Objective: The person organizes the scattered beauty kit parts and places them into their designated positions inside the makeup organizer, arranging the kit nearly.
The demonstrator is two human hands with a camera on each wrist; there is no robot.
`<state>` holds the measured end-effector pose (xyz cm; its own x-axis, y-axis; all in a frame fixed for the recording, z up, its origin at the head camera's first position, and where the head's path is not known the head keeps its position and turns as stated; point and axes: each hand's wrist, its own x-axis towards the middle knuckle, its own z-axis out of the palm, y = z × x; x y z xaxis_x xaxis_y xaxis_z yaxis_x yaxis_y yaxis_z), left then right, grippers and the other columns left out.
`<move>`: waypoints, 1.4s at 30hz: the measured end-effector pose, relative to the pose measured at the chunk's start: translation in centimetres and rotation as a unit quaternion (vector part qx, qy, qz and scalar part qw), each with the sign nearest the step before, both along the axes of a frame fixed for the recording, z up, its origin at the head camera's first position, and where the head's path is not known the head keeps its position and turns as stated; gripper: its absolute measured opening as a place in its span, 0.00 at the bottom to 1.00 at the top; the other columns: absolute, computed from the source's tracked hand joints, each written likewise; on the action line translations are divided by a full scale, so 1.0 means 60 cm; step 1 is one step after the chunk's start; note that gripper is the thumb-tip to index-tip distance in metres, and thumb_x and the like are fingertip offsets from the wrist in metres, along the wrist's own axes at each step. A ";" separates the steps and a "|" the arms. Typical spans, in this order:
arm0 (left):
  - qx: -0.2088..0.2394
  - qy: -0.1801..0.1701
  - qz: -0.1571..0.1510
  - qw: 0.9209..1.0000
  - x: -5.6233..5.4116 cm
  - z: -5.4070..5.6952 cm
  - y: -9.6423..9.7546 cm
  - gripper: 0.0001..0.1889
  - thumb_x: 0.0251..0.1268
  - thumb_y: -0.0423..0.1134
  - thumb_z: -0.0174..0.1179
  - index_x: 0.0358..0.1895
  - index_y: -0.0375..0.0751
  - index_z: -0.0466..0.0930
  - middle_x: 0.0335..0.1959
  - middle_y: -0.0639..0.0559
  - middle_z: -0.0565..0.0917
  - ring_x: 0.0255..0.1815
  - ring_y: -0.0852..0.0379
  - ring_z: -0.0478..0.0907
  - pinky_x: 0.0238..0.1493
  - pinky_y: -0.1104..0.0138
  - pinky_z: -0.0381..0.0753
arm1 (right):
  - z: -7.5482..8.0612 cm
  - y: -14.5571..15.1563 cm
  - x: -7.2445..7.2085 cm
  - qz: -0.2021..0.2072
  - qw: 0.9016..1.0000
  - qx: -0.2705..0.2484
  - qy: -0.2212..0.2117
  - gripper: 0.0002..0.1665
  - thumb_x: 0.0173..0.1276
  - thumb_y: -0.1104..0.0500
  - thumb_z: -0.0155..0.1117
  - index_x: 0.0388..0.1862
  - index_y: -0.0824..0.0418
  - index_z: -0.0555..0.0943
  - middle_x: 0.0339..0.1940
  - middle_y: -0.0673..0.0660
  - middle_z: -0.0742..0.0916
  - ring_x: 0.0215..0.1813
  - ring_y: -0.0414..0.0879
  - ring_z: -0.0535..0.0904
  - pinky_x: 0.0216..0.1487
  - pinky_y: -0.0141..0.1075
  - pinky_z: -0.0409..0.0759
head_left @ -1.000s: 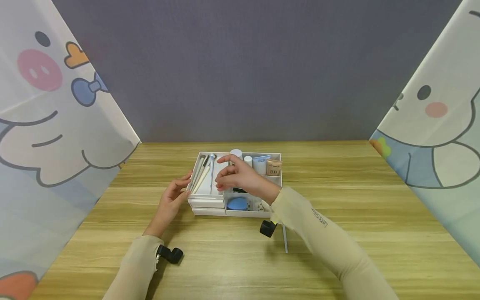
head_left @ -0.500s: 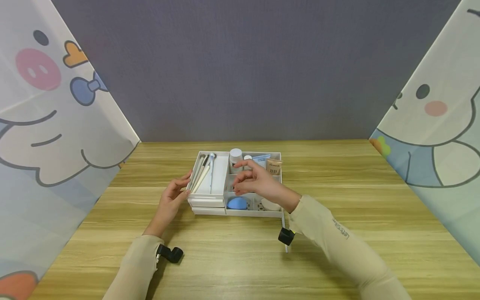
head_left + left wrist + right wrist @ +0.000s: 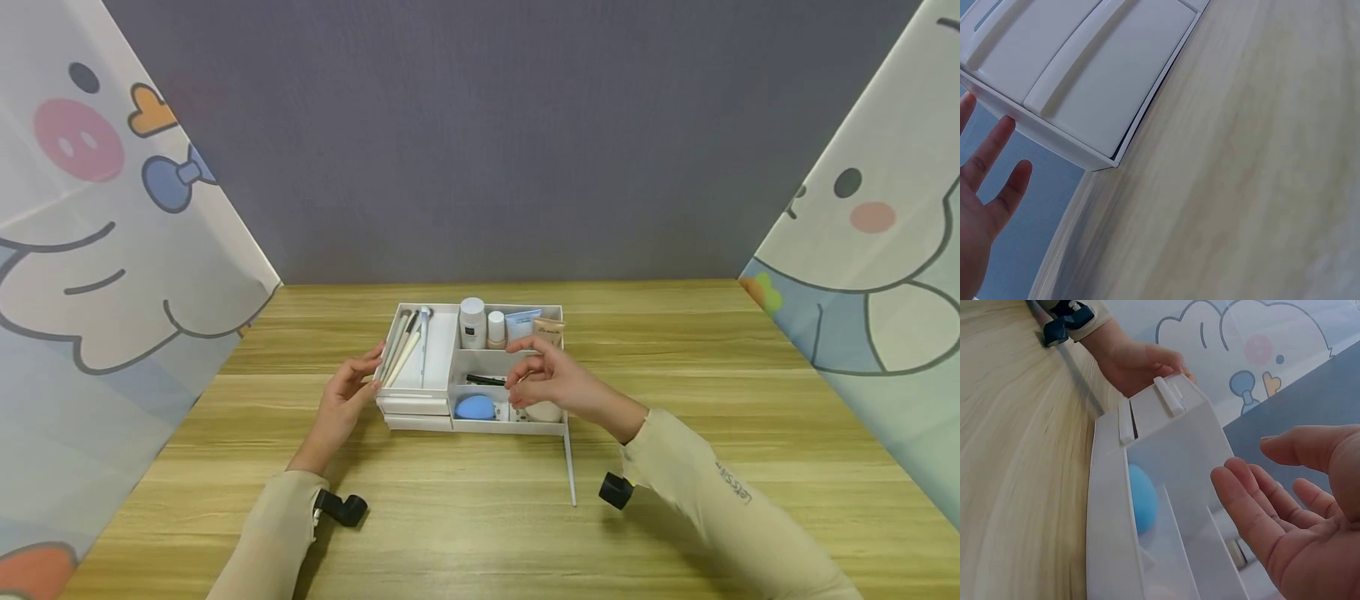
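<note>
A white makeup organizer stands on the table, with makeup brushes lying in its upper left tray. My left hand touches the organizer's left side, its fingers spread in the left wrist view. Over the right-hand compartments hovers my right hand, which holds nothing; its fingers are loosely bent in the right wrist view. Below and left of it are a slim black stick and a blue makeup sponge. A round beige puff is partly hidden beneath the hand.
At the back of the organizer stand a white bottle, a smaller white-capped bottle, a pale blue tube and a tan BB tube. A thin white panel juts toward me from the front right corner. Two drawers sit below the brush tray.
My right hand has moved right, from above the brush tray to the right-hand compartments, uncovering the bottles and the black stick. My left hand has stayed at the organizer's left side.
</note>
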<state>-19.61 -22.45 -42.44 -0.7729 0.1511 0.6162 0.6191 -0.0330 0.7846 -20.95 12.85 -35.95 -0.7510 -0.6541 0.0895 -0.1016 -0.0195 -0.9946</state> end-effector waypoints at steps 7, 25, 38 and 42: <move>0.002 0.002 -0.004 1.000 0.000 0.002 0.001 0.14 0.61 0.12 0.49 0.51 0.14 0.68 0.68 0.50 0.74 0.65 0.61 0.73 0.56 0.73 0.75 | -0.006 0.036 0.014 -0.012 0.999 0.028 -0.012 0.36 0.67 0.73 0.59 0.70 0.73 0.55 0.44 0.71 0.80 0.35 0.51 0.85 0.40 0.49 0.85; 0.007 0.006 -0.010 1.000 0.000 0.002 0.002 0.14 0.61 0.11 0.48 0.50 0.13 0.67 0.68 0.52 0.74 0.66 0.61 0.72 0.57 0.73 0.74 | -0.047 0.114 0.060 -0.066 0.991 0.115 -0.021 0.35 0.62 0.70 0.68 0.63 0.72 0.61 0.36 0.61 0.81 0.21 0.48 0.80 0.19 0.45 0.82; 0.006 0.008 -0.012 1.000 -0.002 0.000 0.002 0.13 0.61 0.11 0.48 0.50 0.13 0.67 0.68 0.52 0.74 0.65 0.61 0.72 0.56 0.73 0.74 | -0.083 0.104 0.070 -0.103 0.969 0.224 -0.008 0.42 0.56 0.64 0.77 0.63 0.66 0.61 0.37 0.60 0.79 0.19 0.49 0.81 0.19 0.46 0.82; 0.004 0.009 -0.013 1.000 -0.003 0.000 0.001 0.13 0.61 0.12 0.48 0.50 0.12 0.66 0.69 0.50 0.74 0.66 0.61 0.72 0.57 0.73 0.74 | -0.084 0.095 0.072 -0.103 0.964 0.247 0.006 0.43 0.52 0.66 0.78 0.62 0.66 0.61 0.36 0.60 0.77 0.18 0.47 0.80 0.17 0.44 0.81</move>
